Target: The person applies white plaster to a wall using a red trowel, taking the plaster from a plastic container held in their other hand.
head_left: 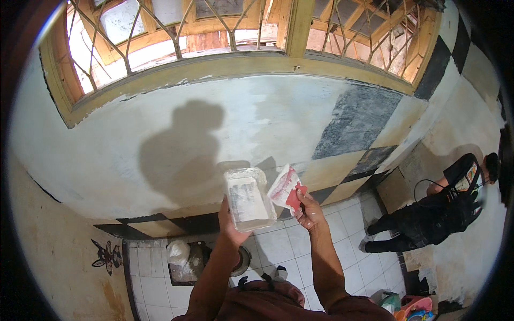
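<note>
My left hand (231, 227) grips a rectangular plastic tub (257, 224) by its lower left side, fingers hidden beneath it. White paste (249, 198) lies in the tub and smears its walls. My right hand (309, 211) is closed on a red putty spreader (293, 200), its upper part coated with white paste. The spreader is just right of the tub, with a small gap between them. Both are held up before the wall (257, 117), whose surface is coated white at left and centre, with dark and tan checks at right.
Barred wooden windows (182, 77) run along the top. At right a person in dark clothes (428, 224) stands near the side wall. On the tiled floor (292, 241) are a dirty square board (184, 274) with a white bag (178, 251), a round container (243, 262), and a pinkish-red basin (415, 304).
</note>
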Demonstrator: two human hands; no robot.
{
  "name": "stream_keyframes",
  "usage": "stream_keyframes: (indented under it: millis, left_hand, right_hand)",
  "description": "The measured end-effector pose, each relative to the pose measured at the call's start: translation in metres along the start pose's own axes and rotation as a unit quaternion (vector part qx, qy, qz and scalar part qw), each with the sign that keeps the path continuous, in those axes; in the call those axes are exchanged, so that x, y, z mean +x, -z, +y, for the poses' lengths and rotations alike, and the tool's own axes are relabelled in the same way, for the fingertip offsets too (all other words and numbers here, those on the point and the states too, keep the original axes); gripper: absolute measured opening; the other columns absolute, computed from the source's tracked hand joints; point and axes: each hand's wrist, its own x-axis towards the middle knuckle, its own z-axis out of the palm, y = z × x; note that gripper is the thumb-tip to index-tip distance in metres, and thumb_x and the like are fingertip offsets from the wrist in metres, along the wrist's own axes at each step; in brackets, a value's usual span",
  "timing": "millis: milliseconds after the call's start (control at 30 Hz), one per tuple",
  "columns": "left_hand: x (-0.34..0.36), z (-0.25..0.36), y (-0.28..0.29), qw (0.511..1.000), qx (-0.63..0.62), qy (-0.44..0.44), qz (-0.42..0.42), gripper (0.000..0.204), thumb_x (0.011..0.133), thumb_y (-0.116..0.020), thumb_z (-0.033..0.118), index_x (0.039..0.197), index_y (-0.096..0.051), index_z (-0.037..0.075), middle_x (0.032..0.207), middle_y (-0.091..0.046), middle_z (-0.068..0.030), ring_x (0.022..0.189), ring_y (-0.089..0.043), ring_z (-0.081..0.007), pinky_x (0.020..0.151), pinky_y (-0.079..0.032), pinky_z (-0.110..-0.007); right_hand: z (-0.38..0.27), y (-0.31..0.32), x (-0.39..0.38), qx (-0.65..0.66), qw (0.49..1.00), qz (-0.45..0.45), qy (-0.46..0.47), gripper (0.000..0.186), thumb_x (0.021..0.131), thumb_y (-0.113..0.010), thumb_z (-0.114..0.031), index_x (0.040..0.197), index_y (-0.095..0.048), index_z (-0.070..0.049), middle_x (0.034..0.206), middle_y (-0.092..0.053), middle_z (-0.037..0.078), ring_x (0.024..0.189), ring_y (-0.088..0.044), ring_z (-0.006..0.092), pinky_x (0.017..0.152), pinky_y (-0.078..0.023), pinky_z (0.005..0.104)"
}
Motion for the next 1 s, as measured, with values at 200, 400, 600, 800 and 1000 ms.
stream_keyframes:
  millis: [200, 400, 600, 800, 1000]
  left_hand:
    - [-0.011, 0.001, 0.0, 0.997, 0.001, -0.019, 0.077, 0.047, 0.098, -0.04, 0.045, 0.13, -0.054, 0.013, 0.123, -0.06, -0.0065, 0.113, -0.058, -0.0276, 0.099, -0.045, -0.048]
    - [-0.022, 0.008, 0.025, 0.996, 0.026, -0.04, 0.074, 0.051, 0.099, -0.036, 0.044, 0.135, -0.048, 0.011, 0.127, -0.057, -0.0108, 0.115, -0.057, -0.0313, 0.097, -0.047, -0.052]
    - [-0.026, 0.009, 0.029, 0.993, 0.059, -0.076, 0.069, 0.054, 0.099, -0.033, 0.045, 0.138, -0.044, 0.009, 0.13, -0.056, -0.0134, 0.115, -0.058, -0.0323, 0.096, -0.049, -0.053]
    - [-0.028, 0.009, 0.02, 0.99, 0.07, -0.083, 0.094, 0.055, 0.099, -0.033, 0.046, 0.139, -0.043, 0.011, 0.131, -0.055, -0.013, 0.116, -0.058, -0.0323, 0.097, -0.048, -0.053]
    - [-0.036, 0.015, 0.019, 0.987, 0.073, -0.118, 0.075, 0.054, 0.098, -0.036, 0.046, 0.138, -0.044, 0.01, 0.131, -0.055, -0.0133, 0.116, -0.057, -0.0325, 0.095, -0.05, -0.052]
  right_hand:
    - [0.036, 0.087, 0.071, -0.006, 0.997, 0.054, 0.05, 0.02, 0.089, -0.071, -0.02, 0.105, -0.061, -0.013, 0.082, -0.063, -0.003, 0.057, -0.053, 0.0052, 0.043, -0.042, 0.0173]
    - [0.059, 0.113, 0.126, -0.02, 0.99, 0.128, 0.054, 0.016, 0.088, -0.071, -0.019, 0.097, -0.06, -0.013, 0.078, -0.06, -0.003, 0.054, -0.051, 0.0054, 0.04, -0.04, 0.0182]
    - [0.042, 0.092, 0.167, -0.01, 0.975, 0.159, 0.154, 0.008, 0.09, -0.062, -0.011, 0.083, -0.058, -0.009, 0.069, -0.058, 0.002, 0.05, -0.051, 0.009, 0.038, -0.038, 0.0212]
    - [-0.033, 0.011, 0.162, -0.026, 0.972, 0.132, 0.192, 0.019, 0.084, -0.051, 0.0, 0.065, -0.05, -0.004, 0.062, -0.052, 0.007, 0.048, -0.047, 0.0145, 0.044, -0.038, 0.0276]
    - [0.026, 0.073, 0.129, -0.017, 0.98, 0.107, 0.166, 0.016, 0.088, -0.066, -0.014, 0.101, -0.06, -0.008, 0.081, -0.064, 0.004, 0.063, -0.062, 0.0135, 0.047, -0.045, 0.0246]
